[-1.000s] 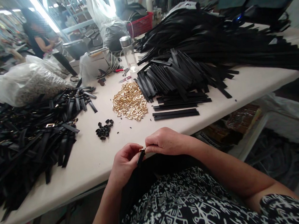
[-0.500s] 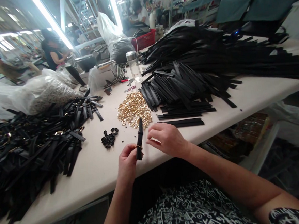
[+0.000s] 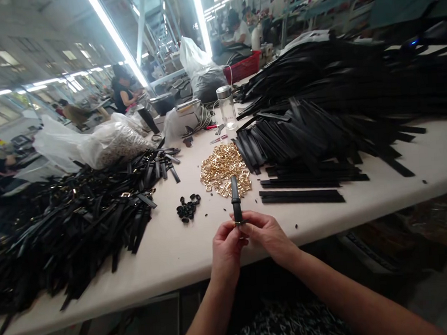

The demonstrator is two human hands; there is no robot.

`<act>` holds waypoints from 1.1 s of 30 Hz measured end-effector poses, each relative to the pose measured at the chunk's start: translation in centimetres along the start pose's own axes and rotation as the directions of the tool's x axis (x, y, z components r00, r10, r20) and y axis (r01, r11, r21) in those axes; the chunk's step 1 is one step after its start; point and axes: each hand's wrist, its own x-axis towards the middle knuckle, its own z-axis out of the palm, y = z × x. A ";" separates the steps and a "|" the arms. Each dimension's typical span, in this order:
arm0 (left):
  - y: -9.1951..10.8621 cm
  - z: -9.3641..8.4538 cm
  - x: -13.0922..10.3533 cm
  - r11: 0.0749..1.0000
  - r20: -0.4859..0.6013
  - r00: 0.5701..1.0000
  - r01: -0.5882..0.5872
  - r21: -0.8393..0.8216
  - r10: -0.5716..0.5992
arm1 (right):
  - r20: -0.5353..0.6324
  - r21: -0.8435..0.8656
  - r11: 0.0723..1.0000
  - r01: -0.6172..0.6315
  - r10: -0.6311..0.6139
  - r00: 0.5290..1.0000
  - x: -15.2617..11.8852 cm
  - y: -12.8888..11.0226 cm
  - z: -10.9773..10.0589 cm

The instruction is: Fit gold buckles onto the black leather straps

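Both my hands meet at the lower end of a short black strap [image 3: 236, 207], which points away from me over the table's front edge. A black keeper loop sits around its middle, and a gold buckle [image 3: 238, 222] shows at the fingers. My left hand [image 3: 227, 243] pinches the strap end from the left. From the right, my right hand [image 3: 265, 232] closes thumb and fingers on the same end by the buckle. Just beyond the strap lies a heap of gold buckles [image 3: 223, 167]. Small black loops [image 3: 188, 208] lie in a cluster to the left.
Buckled black straps [image 3: 78, 223] pile up on the left of the table [image 3: 169, 263]. Loose black strips [image 3: 282, 138] are heaped at the right, with flat strips [image 3: 302, 196] nearer. A glass bottle [image 3: 227, 111], plastic bags [image 3: 107, 140] and a red basket [image 3: 245, 66] stand behind.
My right hand, apart from the strap before, has moved in and now grips its buckle end beside my left hand. The strap has turned more upright in view. The camera view has shifted left.
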 end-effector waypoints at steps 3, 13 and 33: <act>0.1 -0.1 0.1 0.994 0.040 0.999 0.001 0.106 -0.005 | -0.040 0.056 0.998 -0.041 0.043 0.998 0.4 -0.2 0.1; 9.6 -5.4 7.5 0.064 0.210 0.892 -0.255 0.965 0.399 | -0.070 -0.062 0.998 0.031 -0.036 0.997 1.6 0.4 -1.8; 8.9 -4.0 9.0 0.146 0.303 0.903 -0.358 0.922 0.304 | -0.105 -0.188 0.978 0.092 -0.113 0.988 1.6 1.0 -1.2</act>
